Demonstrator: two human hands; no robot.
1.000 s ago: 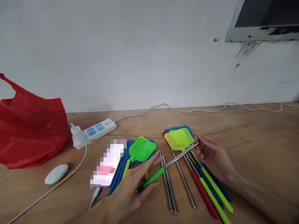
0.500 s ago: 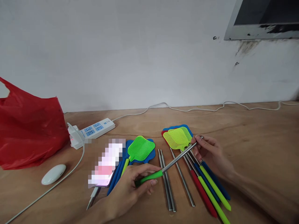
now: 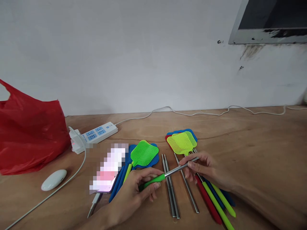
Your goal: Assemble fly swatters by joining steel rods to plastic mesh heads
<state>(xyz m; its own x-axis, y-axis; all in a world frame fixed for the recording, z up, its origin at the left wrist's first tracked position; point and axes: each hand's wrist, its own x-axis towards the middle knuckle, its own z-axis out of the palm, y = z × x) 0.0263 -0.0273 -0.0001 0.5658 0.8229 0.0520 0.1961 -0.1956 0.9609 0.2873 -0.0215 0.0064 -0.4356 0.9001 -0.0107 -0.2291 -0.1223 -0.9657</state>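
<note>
The green handle (image 3: 153,182) of a fly swatter rod is gripped by my left hand (image 3: 136,188), fingers closed around it. From it a thin metal rod (image 3: 174,170) runs up to the right, where my right hand (image 3: 200,167) pinches its far end between thumb and fingers. No swatter head is on this rod. Green and blue swatter heads (image 3: 145,153) lie beyond my left hand, with blue and lime handles (image 3: 128,172) partly hidden by it. Bare metal rods (image 3: 170,188) rest between my hands. Under my right hand is a pile of fly swatters (image 3: 181,142) with lime, red and blue parts.
A phone (image 3: 111,169), its screen blurred out, lies left of the swatters, plugged into a white cable. Farther left are a white power strip (image 3: 100,134), a white oval object (image 3: 54,180) and a red plastic bag (image 3: 33,134). A wall (image 3: 144,64) stands behind the wooden table (image 3: 216,127).
My right hand has come down and left, closer to my left hand. The metal rod now lies flatter and looks shorter. My left hand has stayed almost in place on the green handle.
</note>
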